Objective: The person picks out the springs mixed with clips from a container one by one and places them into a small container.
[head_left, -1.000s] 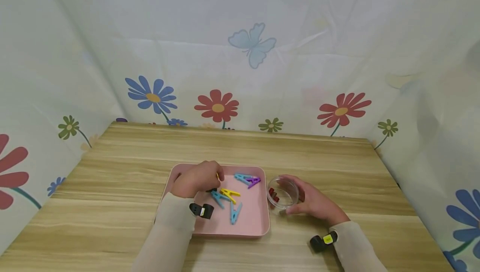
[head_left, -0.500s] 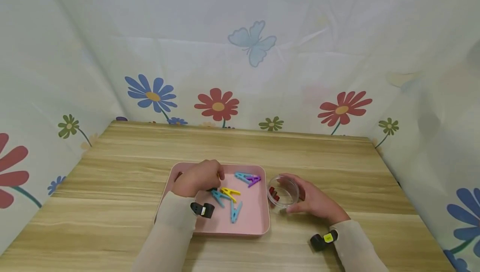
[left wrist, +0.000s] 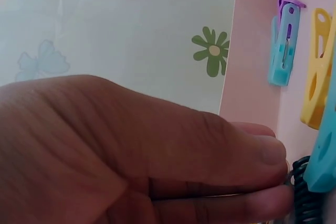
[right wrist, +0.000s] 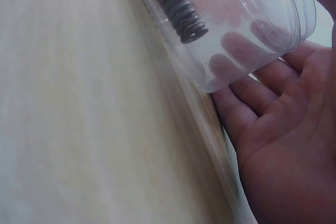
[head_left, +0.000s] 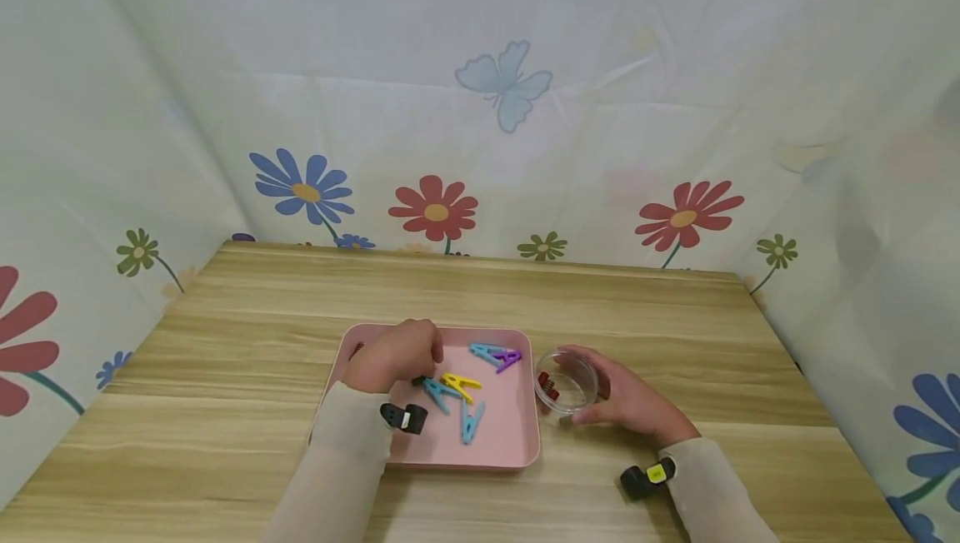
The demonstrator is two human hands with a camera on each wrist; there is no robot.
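My left hand (head_left: 397,353) reaches down inside the pink tray (head_left: 495,470), its thumb and fingers close together. In the left wrist view its fingertips are right at a dark coil spring (left wrist: 307,203), beside a blue clothespin (left wrist: 323,156); I cannot tell whether they grip anything. A yellow clothespin (head_left: 461,385) lies just right of the hand. My right hand (head_left: 633,397) is curled round a clear plastic jar (head_left: 576,403) on the table, to the right of the tray. Inside the jar lie red coil springs (head_left: 548,387), one of which (right wrist: 178,9) shows in the right wrist view.
At the tray's far right corner a light blue clothespin (head_left: 487,355) and a purple clothespin (head_left: 508,361) overlap. Another light blue clothespin (head_left: 470,423) lies nearer the front. Wooden tabletop (head_left: 645,310) surrounds the tray, with a flowered curtain (head_left: 570,185) behind.
My left hand has shifted very slightly left, and the bit of yellow seen by its fingertips earlier is now hidden. The right hand and jar have stayed in place.
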